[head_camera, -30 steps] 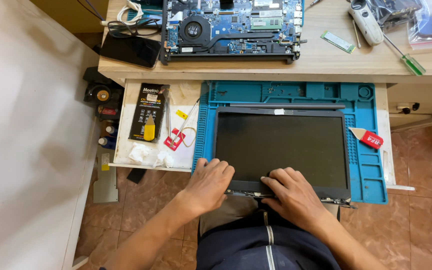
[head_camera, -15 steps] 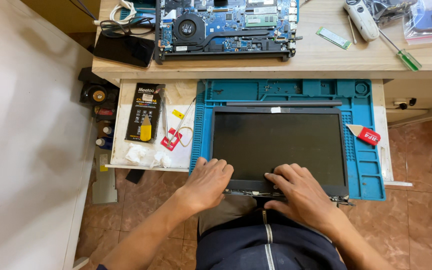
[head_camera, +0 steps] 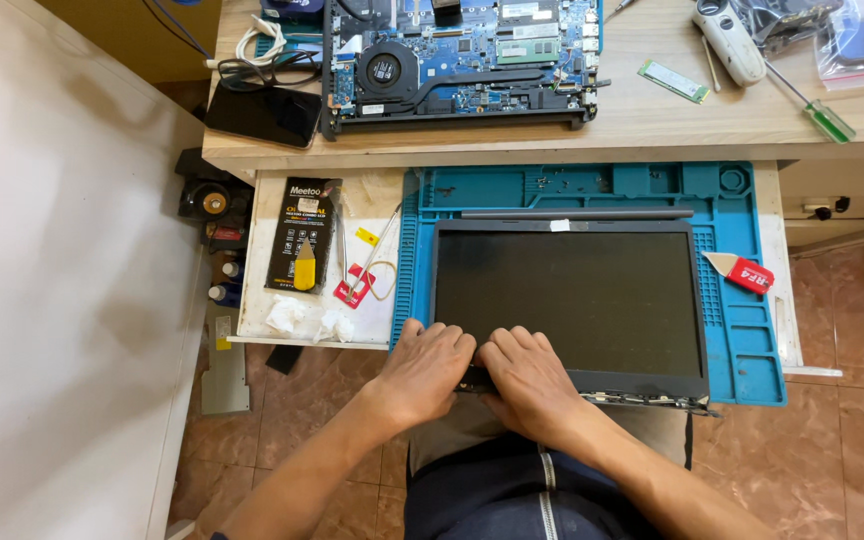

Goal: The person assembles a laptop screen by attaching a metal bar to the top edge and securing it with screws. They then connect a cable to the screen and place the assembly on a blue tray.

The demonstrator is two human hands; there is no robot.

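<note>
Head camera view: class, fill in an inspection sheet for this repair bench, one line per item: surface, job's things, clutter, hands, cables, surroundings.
Surface: blue work mat on a pull-out shelf, below a wooden desk.
Job's things: laptop screen panel lying flat on the mat, dark, near edge over the lap.
Clutter: open laptop base, black phone, green-handled screwdriver, red pry tool, black tool packet, crumpled wipes.
Hands: left hand and right hand side by side, both pressing on the panel's near left edge.
Cables: coiled white and black cables by the phone.
Surroundings: tiled floor, pale wall on the left.
</note>
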